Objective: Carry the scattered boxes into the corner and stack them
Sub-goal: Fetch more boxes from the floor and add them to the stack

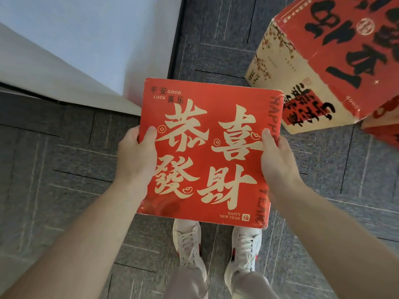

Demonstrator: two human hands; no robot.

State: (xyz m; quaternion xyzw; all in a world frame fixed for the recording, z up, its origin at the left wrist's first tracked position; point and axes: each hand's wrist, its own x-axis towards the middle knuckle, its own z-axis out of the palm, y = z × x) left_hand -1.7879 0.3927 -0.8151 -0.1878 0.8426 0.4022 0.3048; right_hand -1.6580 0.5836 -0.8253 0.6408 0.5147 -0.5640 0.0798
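A flat red box (207,117) with large gold characters is held level above the floor in front of me. My left hand (136,158) grips its left edge, thumb on top. My right hand (278,162) grips its right edge the same way. A larger red and cream box (323,61) with black characters stands at the upper right on the carpet. Part of another red box (382,130) shows at the right edge beside it.
A white wall corner (86,50) juts in from the upper left, with a dark baseboard (179,39) along it. Grey carpet tiles (64,169) cover the floor. My white shoes (190,244) stand directly below the held box.
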